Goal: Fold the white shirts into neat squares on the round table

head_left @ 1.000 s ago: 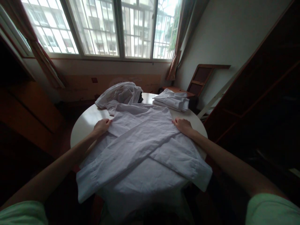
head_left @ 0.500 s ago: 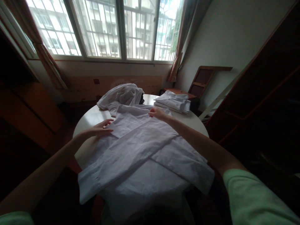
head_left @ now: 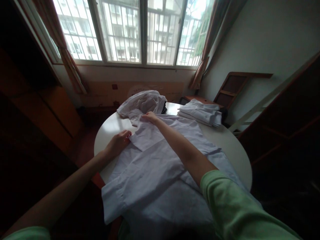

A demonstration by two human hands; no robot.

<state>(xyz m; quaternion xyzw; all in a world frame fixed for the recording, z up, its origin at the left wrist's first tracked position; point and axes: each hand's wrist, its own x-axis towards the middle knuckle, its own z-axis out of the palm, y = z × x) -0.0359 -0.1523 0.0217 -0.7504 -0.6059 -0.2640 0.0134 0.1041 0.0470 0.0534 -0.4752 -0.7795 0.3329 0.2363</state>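
Note:
A white long-sleeved shirt (head_left: 155, 166) lies spread over the round table, its sleeves laid across the body and its lower part hanging over the near edge. At the shirt's left edge, my left hand (head_left: 122, 138) has its fingers curled closed on the cloth. Farther up, my right hand (head_left: 150, 117) pinches the shirt's upper left edge, its forearm reaching across the garment. Just beyond that hand sits a heap of white cloth in a clear plastic bag (head_left: 141, 101).
White folded garments (head_left: 200, 111) are stacked on the table's far right. The white tabletop (head_left: 110, 128) shows around the shirt. Behind stand a barred window (head_left: 125, 33), a flat cardboard panel (head_left: 172, 87) and a wooden chair-like frame (head_left: 228, 88). Dark furniture flanks both sides.
My right hand has moved left along the shirt's top to its upper left edge. My left hand has closed on the cloth, and the view has shifted left.

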